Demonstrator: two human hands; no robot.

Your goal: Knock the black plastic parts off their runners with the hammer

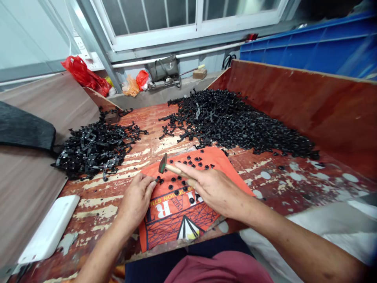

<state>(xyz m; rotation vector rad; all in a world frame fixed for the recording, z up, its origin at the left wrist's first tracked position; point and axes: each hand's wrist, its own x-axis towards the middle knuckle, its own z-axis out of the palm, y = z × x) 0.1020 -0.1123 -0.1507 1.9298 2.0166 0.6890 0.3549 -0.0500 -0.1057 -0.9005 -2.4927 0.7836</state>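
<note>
While the right hand (216,188) grips a small hammer (167,167), the left hand (138,198) pinches a black plastic piece (158,180) on the orange cloth (176,204).
The hammer head hangs just above that piece; the cloth pads the counter (265,173). The handle hides inside the fist, and heaps (229,122) beyond blur together.

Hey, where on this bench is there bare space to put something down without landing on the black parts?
Bare board lies between the left heap and the big heap, above the orange cloth. More lies between the white slab and the left hand, and right of the right hand. The cloth by the hammer is crowded.
</note>
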